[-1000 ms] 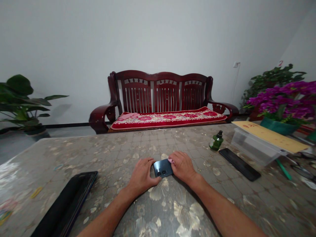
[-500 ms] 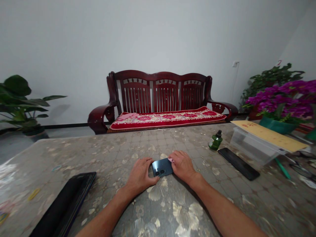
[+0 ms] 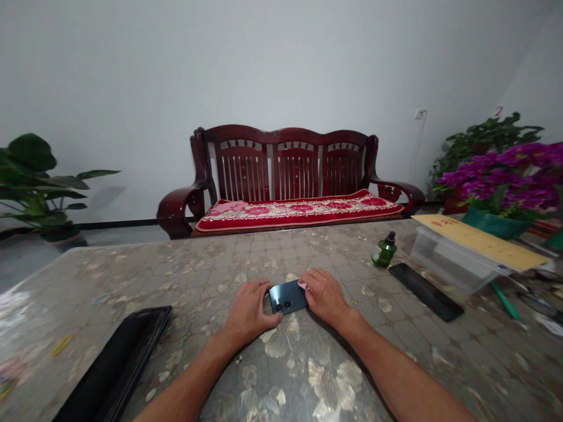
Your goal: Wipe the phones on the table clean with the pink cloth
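A dark blue phone lies face down on the patterned table, its two camera lenses showing. My left hand curls around its left end, fingers closed on it. My right hand covers its right end with fingers bent, and a small pink thing peeks out at the fingertips against the phone's back.
A black tablet lies at the near left. To the right are a black phone, a small green bottle, a clear plastic box under a yellow envelope, and purple flowers. A wooden bench stands behind the table.
Both hands stay on the blue phone; the phone has shifted very slightly to the left under them. Nothing else moved.
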A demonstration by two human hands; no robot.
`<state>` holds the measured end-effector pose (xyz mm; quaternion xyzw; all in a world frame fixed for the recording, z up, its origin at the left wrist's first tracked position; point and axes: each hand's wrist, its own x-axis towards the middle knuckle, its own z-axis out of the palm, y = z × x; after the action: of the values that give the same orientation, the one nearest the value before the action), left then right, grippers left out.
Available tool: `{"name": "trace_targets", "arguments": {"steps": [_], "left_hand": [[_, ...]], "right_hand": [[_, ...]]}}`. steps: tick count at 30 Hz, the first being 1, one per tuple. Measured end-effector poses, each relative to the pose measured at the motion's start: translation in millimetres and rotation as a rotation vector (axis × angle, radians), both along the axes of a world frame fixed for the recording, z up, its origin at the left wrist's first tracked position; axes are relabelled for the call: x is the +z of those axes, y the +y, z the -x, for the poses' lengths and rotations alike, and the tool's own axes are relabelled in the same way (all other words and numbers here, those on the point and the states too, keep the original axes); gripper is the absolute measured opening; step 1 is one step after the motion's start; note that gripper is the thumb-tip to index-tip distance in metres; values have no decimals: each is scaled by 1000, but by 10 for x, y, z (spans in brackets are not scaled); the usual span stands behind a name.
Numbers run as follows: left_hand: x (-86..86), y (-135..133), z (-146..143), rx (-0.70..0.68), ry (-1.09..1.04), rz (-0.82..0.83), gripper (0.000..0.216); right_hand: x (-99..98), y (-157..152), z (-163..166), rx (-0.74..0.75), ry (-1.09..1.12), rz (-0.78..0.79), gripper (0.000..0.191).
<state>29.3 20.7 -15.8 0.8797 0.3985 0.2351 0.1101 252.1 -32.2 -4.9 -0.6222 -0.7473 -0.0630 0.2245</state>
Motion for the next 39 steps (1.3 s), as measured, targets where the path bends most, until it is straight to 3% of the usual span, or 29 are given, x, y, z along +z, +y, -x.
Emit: {"name": "trace_targets", "arguments": {"steps": [6,13,20,29,36,39], "left_hand": [[32,-10,-6,4,18,8,49],[28,-8,-1,4,7,-6,47],[6,7,12,13,15,5,50],[13,4,11,4,-19,19,50],[9,9,14,0,-1,15,51],[9,8,10,2,8,17,50]], "right_hand": [[43,1,-76,-121,-9,36,21],[-22,-11,8,70,27,-14,22],[-13,23,-82,-28,42,-12,24],[-51,18,-31,133,63,-37,27],[-2,59,-173,-88,25,-14,23],[2,46,-145,-73,29,-24,24]]}}
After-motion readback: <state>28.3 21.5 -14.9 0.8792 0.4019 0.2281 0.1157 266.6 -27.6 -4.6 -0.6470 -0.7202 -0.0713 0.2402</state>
